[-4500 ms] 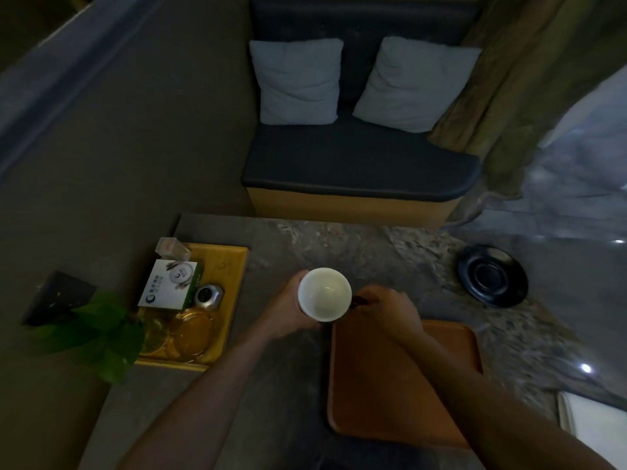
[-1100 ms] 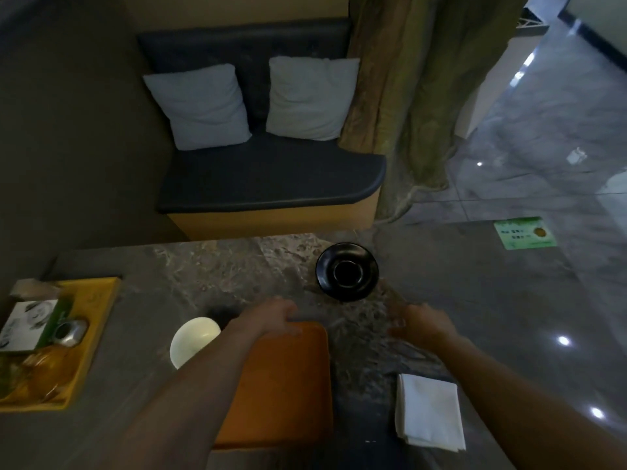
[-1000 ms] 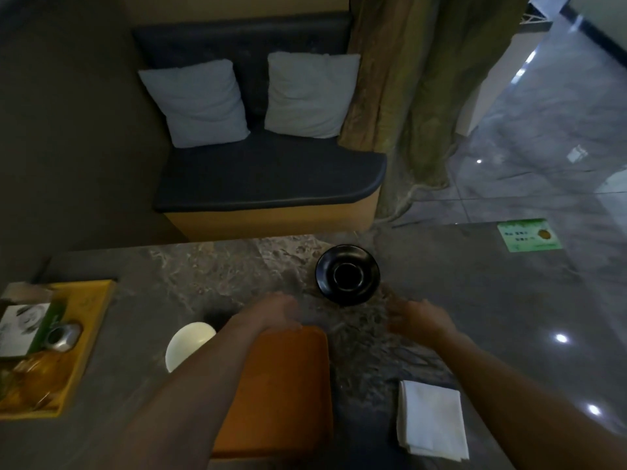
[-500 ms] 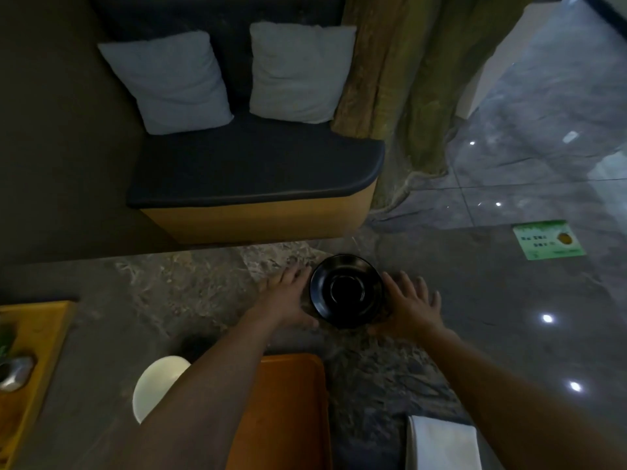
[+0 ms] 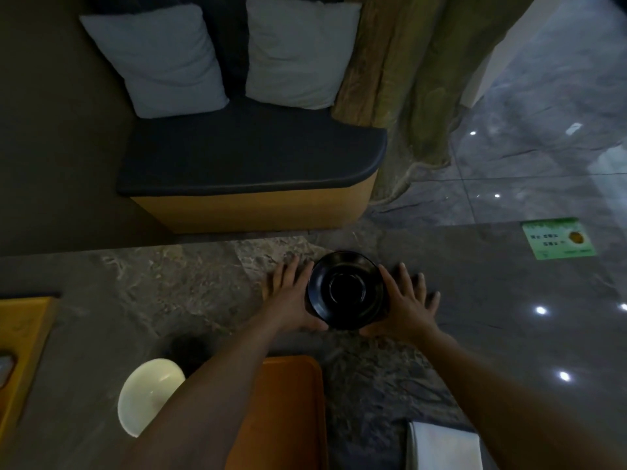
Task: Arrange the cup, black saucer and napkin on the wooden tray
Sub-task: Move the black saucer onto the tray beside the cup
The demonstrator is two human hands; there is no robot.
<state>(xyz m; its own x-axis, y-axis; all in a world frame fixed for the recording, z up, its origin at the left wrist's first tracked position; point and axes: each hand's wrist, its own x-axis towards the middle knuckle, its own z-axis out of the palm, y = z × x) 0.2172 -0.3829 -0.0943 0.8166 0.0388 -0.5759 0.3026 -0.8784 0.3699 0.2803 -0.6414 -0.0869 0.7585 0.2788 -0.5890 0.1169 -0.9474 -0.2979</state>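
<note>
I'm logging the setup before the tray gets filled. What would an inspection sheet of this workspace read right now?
Surface: dark marbled stone table, glossy, with light spots reflected at the right.
Job's things: black saucer on the table beyond the wooden tray; white cup on the table left of the tray; white napkin on the table at the right; the visible part of the tray is bare.
Clutter: yellow tray at the left edge, contents mostly cut off.
Hands: left hand and right hand flank the saucer with fingers spread, at its rim.
Cables: nothing seen.
Surroundings: bench seat with two pillows, curtain, green floor sign.
</note>
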